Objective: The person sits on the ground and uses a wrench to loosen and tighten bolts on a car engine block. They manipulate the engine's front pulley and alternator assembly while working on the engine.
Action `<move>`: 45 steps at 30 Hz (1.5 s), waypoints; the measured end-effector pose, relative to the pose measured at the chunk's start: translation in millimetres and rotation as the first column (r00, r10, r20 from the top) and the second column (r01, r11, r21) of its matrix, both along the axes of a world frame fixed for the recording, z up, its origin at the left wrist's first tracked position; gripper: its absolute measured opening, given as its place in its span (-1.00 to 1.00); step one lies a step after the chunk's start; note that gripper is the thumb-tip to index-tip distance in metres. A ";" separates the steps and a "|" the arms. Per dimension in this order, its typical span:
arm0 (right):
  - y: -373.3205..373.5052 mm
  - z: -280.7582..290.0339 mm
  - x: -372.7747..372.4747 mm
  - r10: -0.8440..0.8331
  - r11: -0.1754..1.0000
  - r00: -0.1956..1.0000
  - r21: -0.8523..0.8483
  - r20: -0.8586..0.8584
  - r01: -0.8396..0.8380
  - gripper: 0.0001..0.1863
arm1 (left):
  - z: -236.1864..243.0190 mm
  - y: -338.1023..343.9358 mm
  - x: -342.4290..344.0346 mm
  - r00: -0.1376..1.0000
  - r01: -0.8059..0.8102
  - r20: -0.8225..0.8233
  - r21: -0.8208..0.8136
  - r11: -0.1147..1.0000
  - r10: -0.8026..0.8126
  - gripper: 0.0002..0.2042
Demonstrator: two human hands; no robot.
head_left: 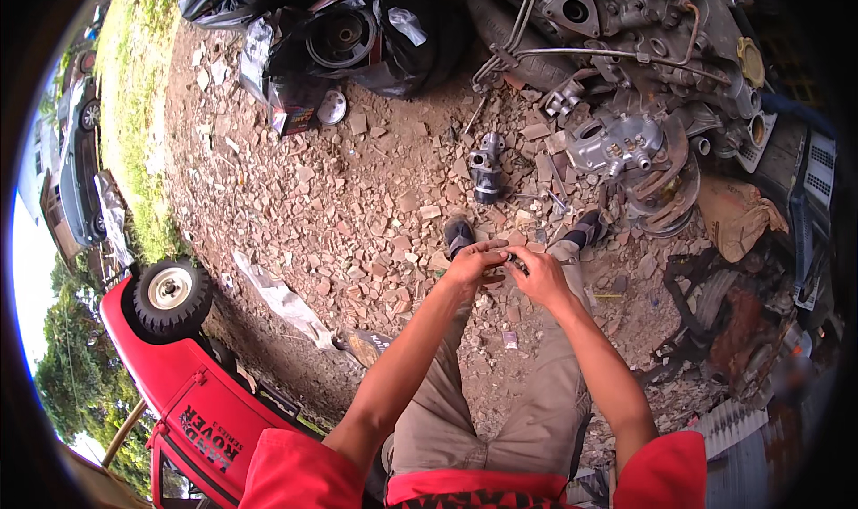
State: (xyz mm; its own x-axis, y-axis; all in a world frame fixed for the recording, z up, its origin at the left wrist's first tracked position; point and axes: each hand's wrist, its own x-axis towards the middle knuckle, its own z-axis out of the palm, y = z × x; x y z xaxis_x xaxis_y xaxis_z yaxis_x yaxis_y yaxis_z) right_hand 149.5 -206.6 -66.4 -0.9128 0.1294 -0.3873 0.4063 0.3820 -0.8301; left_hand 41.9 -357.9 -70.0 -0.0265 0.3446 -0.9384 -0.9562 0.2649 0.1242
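My left hand [477, 266] and my right hand [539, 277] meet in front of my knees, fingertips together. Both are closed in a pinch; whatever lies between the fingers is too small to make out. Just beyond them on the stony ground stands a metal and black cylindrical engine part [486, 168]. Beside it, to the right, lie thin metal tools or bolts [556, 200]. My shoes [458, 235] rest on either side of my hands.
A large greasy engine [617, 26] fills the far right, with a metal housing [617, 144] before it. Black bags [393, 71] hold a pulley-like wheel [341, 37]. A red vehicle [192, 402] stands left. Cardboard [735, 212] and dirty scrap [742, 326] lie right.
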 end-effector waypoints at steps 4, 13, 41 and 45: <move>-22.3 -57.3 -22.9 -0.063 0.997 0.977 0.056 0.204 0.053 -0.64 | -38.0 -16.7 -23.8 0.987 0.088 -0.130 -0.077 0.993 -0.097 -0.62; -4.4 -161.1 -68.1 -0.236 0.926 0.916 0.361 0.325 0.111 -0.57 | -77.7 -40.3 -33.1 0.954 0.082 -0.274 -0.146 0.986 -0.120 -0.61; 11.4 -105.3 24.8 -0.471 0.806 0.834 -0.243 0.287 0.539 -0.73 | -29.2 -12.4 101.7 0.897 0.311 -0.276 -0.163 0.937 -0.345 -0.47; 31.4 -20.1 35.5 -0.705 0.415 0.631 -0.533 0.324 0.738 -0.74 | -12.0 32.0 121.7 0.953 0.180 -0.190 -0.275 0.944 -0.237 -0.45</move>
